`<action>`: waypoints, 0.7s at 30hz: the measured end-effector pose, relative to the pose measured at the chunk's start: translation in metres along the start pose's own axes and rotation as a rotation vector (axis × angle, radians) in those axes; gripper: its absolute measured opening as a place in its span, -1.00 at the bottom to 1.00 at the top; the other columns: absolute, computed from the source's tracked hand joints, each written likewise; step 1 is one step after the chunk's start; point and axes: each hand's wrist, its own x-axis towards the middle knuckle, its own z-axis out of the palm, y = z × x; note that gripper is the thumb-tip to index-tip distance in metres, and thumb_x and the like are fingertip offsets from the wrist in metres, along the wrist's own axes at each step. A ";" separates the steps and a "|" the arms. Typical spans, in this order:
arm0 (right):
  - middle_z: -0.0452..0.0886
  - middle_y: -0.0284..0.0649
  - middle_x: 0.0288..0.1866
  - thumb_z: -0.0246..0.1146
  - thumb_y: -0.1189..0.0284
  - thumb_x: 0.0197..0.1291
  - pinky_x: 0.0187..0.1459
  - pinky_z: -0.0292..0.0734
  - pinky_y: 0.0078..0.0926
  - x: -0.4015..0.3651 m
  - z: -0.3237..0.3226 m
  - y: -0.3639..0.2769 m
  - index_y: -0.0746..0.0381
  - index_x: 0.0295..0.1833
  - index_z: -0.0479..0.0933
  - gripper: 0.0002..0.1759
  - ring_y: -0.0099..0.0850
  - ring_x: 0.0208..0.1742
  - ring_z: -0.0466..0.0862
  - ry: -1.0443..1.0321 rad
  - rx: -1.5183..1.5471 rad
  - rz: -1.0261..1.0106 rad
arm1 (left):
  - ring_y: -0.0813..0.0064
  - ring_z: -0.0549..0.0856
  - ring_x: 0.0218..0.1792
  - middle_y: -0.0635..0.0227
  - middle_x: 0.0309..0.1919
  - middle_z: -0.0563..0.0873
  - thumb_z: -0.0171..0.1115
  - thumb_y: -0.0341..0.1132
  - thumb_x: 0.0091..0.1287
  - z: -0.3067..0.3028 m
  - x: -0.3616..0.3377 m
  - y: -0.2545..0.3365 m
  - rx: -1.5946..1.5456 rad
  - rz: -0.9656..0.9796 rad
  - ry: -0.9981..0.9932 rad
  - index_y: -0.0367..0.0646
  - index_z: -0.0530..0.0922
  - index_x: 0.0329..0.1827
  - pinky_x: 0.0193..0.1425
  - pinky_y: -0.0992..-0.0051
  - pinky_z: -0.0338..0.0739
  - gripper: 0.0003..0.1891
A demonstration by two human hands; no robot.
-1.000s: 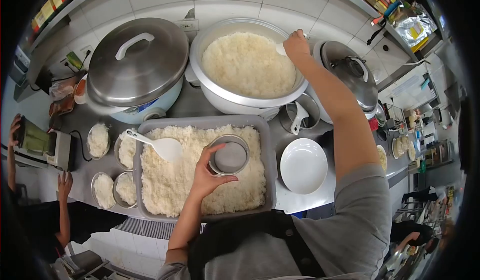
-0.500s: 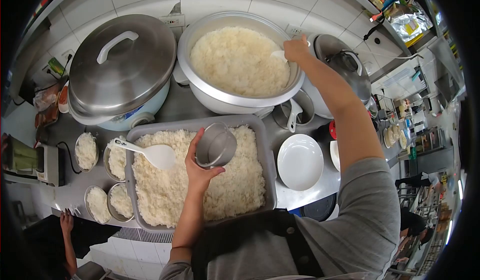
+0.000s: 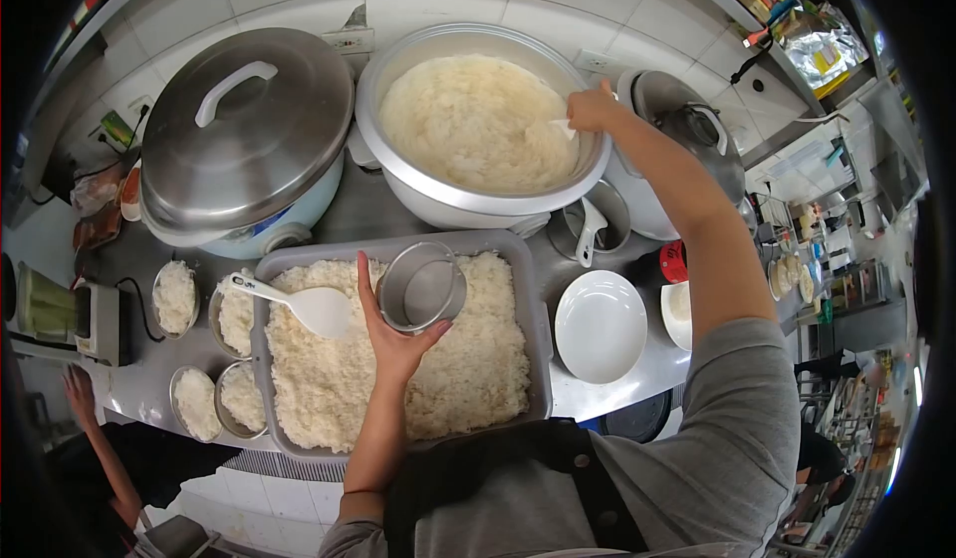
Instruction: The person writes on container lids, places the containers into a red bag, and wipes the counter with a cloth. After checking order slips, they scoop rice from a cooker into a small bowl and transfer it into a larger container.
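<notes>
My left hand (image 3: 394, 344) is wrapped around an empty metal cup (image 3: 430, 289), its mouth facing up, above a grey tray (image 3: 533, 359) of cooked rice (image 3: 478, 379). A white rice paddle (image 3: 317, 311) lies on that rice, left of the hand, its handle over the tray's rim. At the large round rice pot (image 3: 468, 200), my right hand (image 3: 594, 110) grips a second white rice paddle (image 3: 566, 128) by the right rim. Its blade is mostly sunk in the pot's rice (image 3: 468, 120).
A lidded cooker (image 3: 244, 140) stands left of the pot, another (image 3: 687, 130) right. Several rice-filled bowls (image 3: 177, 297) sit left of the tray. White plates (image 3: 600, 326) and a small pot (image 3: 602, 215) holding a white-handled utensil are at right. Another person's hand (image 3: 78, 391) shows lower left.
The right-hand paddle has dug deeper into the pot's rice, whose surface looks more disturbed. The cup has tilted so its inside shows more. The other person's hand has moved left and up.
</notes>
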 end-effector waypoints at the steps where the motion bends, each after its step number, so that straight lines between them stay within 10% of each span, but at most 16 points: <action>1: 0.79 -0.22 -0.12 0.40 0.22 0.04 0.41 -0.08 0.24 -0.002 -0.002 0.000 0.02 -0.07 0.74 -0.69 -0.20 0.07 0.72 -0.026 0.028 -0.028 | 0.13 0.57 0.28 0.04 0.28 0.47 0.68 -0.37 -0.14 0.000 0.000 0.001 -0.013 -0.003 0.001 -0.02 -0.20 0.68 0.35 0.21 0.51 0.38; 12: 0.80 -0.29 -0.20 0.41 0.14 0.03 0.41 -0.14 0.26 -0.015 -0.001 0.016 -0.05 -0.08 0.80 -0.67 -0.27 -0.01 0.72 -0.116 0.245 -0.224 | 0.14 0.62 0.25 0.07 0.25 0.54 0.68 -0.30 -0.11 -0.005 -0.002 0.003 -0.054 0.009 -0.026 -0.12 -0.11 0.66 0.35 0.22 0.53 0.31; 21: 0.51 -0.41 -0.60 0.35 0.14 0.22 0.18 0.28 0.02 -0.030 -0.020 0.041 0.16 -0.17 0.79 -0.68 -0.62 -0.47 0.46 -0.239 0.804 -0.316 | 0.08 0.62 0.24 -0.06 0.28 0.54 0.71 -0.28 -0.20 0.031 0.101 0.063 0.372 0.328 0.001 -0.25 -0.07 0.63 0.35 0.26 0.53 0.34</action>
